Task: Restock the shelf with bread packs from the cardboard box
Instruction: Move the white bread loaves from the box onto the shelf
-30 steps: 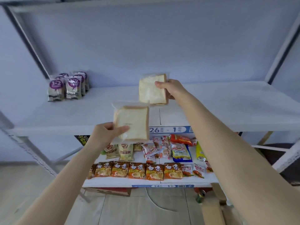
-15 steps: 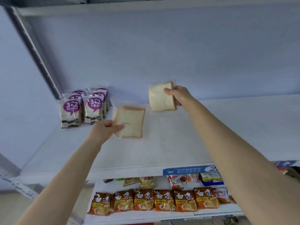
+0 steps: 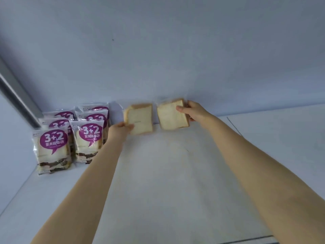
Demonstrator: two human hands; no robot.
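Two bread packs (image 3: 140, 118) stand upright, one gripped in each hand (image 3: 195, 111).

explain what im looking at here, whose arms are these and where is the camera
There is no machine here. The camera sits on a person's head and looks forward and down, so the two bare arms are the wearer's own. The left hand holds one clear pack of sliced white bread; the right hand holds a second bread pack. Both are held upright at the back of a white shelf, near the wall. To the left stand purple-labelled "3+2" bread packs, already stocked in rows.
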